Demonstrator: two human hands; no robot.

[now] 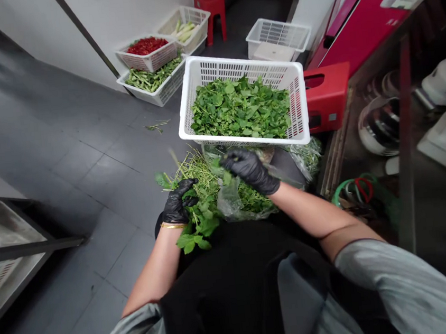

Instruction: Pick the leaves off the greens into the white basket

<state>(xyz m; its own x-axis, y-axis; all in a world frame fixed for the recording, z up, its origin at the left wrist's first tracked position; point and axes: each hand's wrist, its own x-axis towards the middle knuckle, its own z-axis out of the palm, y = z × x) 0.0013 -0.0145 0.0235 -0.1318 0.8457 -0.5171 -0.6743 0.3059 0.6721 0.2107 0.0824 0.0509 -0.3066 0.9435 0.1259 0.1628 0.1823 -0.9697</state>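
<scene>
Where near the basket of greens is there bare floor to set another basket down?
Bare grey floor lies left of the basket of greens, bounded by the metal rack and the stacked baskets. Crowded: under the left hand and right hand, with stems and plastic bag, and rightward by the red stool.

Just beyond your right hand (251, 170), the front rim of the white basket (244, 142), heaped with picked leaves, blocks a straight reach forward; the only way ahead is up and over that rim. Out to that hand's right the red stool (327, 95) stands just beside the basket, and nearer you a coil of green and red hose (358, 187) lies low, so that side is tight. Between that hand and your left hand (177, 203), the bunch of leafy stems (197, 172) and the clear plastic bag (230, 201) fill the gap. Outward from your left hand the grey tiled floor (88, 170) lies open, well apart from the metal rack frame (28, 246).
</scene>
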